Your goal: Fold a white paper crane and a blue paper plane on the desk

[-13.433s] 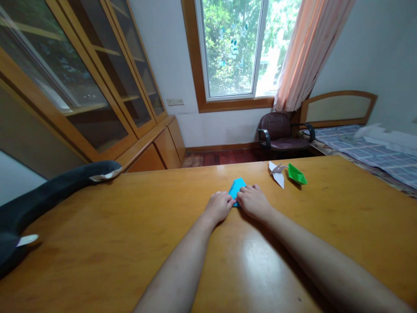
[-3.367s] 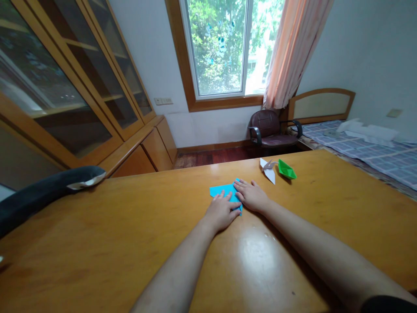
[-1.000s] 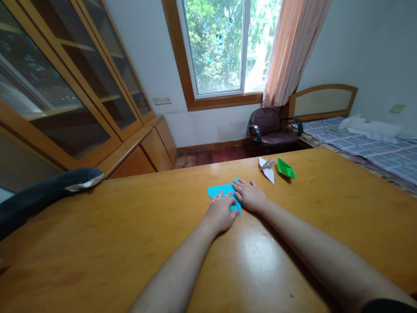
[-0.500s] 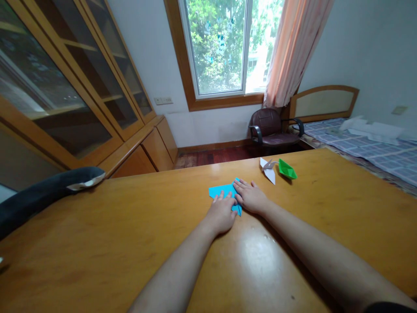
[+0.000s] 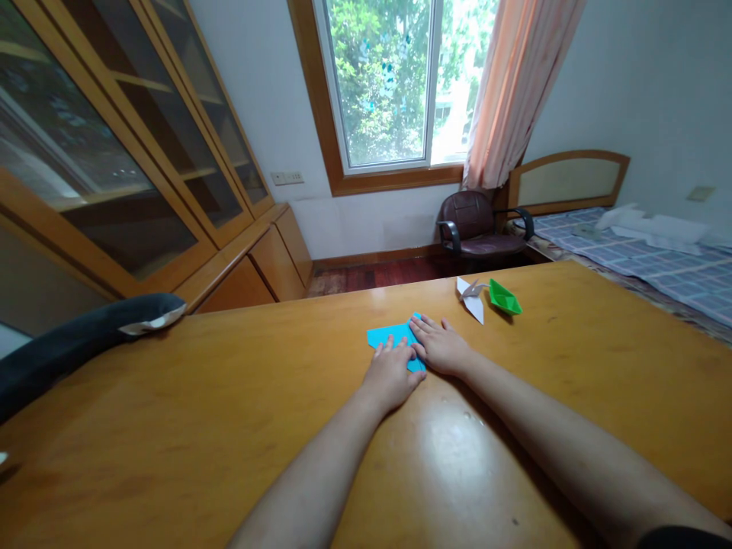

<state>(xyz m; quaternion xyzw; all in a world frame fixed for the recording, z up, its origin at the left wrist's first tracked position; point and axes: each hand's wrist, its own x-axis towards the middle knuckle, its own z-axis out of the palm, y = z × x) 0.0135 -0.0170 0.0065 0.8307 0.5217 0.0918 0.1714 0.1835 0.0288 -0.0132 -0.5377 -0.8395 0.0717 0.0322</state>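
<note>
Both hands are down on the blue paper (image 5: 384,334); it lies on the worktop (image 5: 200,412), a little in from the far edge and roughly midway between the 2 far corners; the left hand (image 5: 392,374) covers its near side, fingers spread and thumb reaching out by the paper's near right corner; the right hand (image 5: 440,347) lies along the right side, fingers narrow and laid nearly flat; whether any fingertip pinches a layer underneath, I cannot tell! The step in hand looks like pressing a fold flat, probably down that right side; the next move, as I judge it, calls for 1 hand to pin the paper while the other runs firm pressure along the crease, layers kept from slipping; toward the far right corner sit a white paper bird (image 5: 470,299) and a green paper boat (image 5: 504,299), just beside each other, apart from the fingers.
</note>
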